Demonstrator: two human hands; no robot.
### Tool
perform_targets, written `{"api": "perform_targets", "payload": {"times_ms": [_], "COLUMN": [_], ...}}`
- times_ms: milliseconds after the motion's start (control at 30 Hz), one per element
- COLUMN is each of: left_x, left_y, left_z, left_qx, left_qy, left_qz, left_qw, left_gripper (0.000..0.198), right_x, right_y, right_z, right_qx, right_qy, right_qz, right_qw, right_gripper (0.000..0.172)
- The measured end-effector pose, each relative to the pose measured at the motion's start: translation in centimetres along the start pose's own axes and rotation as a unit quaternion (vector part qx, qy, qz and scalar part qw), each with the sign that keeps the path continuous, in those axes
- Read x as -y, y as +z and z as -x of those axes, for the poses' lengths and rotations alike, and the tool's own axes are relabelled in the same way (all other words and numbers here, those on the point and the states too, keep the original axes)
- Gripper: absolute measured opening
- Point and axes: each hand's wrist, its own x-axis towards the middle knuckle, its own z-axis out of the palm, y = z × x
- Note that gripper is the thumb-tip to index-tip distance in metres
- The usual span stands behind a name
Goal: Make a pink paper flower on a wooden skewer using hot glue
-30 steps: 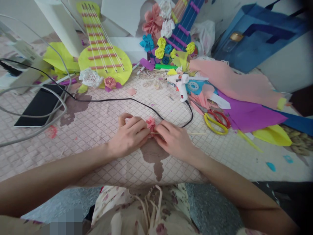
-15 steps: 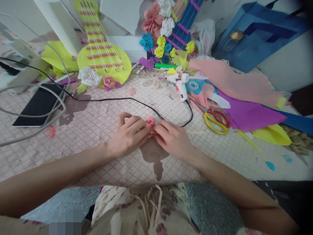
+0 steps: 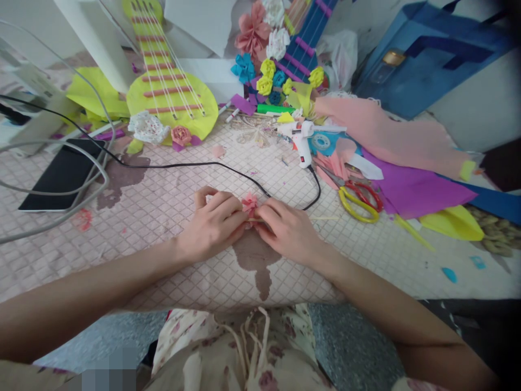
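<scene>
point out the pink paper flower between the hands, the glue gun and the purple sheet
pink paper flower (image 3: 249,203): head view, on its ruffled petals
glue gun (image 3: 302,145): head view, on its white body
purple sheet (image 3: 415,182): head view, on its uncovered middle

By the near edge of the table (image 3: 191,176), the right grip (image 3: 290,231) hid part of a thin stick (image 3: 324,218), whose left end (too small to make out below the pink flower (image 3: 249,203)) was lost beside the left grip (image 3: 214,225). Toward the far edge, the view's top cut off the yellow guitar (image 3: 173,92).
</scene>
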Motion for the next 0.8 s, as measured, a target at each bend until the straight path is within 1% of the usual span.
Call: {"api": "perform_targets", "payload": {"times_ms": [133, 233, 567, 700, 800], "left_x": [0.02, -0.03, -0.09, 0.07, 0.18], "left_y": [-0.04, -0.12, -0.32, -0.31, -0.28], "left_z": [0.16, 0.16, 0.18, 0.28, 0.34], "left_qx": [-0.002, 0.009, 0.034, 0.021, 0.013], "left_qy": [-0.003, -0.007, -0.012, -0.014, -0.029], "left_qz": [0.002, 0.004, 0.008, 0.005, 0.016], "left_qw": [1.000, 1.000, 0.999, 1.000, 0.999], "left_gripper": [0.004, 0.005, 0.003, 0.004, 0.004], "right_x": [-0.03, -0.06, -0.22, -0.67, -0.95], "right_y": [0.27, 0.52, 0.86, 0.63, 0.33], "right_z": [-0.01, 0.01, 0.13, 0.13, 0.02], "right_qx": [-0.013, -0.021, -0.017, 0.000, -0.018], "right_qy": [-0.011, -0.016, -0.024, -0.011, -0.025], "right_qz": [-0.004, -0.003, -0.002, -0.051, -0.106], "right_qw": [1.000, 1.000, 1.000, 0.999, 0.994], "right_gripper": [0.012, 0.011, 0.009, 0.008, 0.009]}}
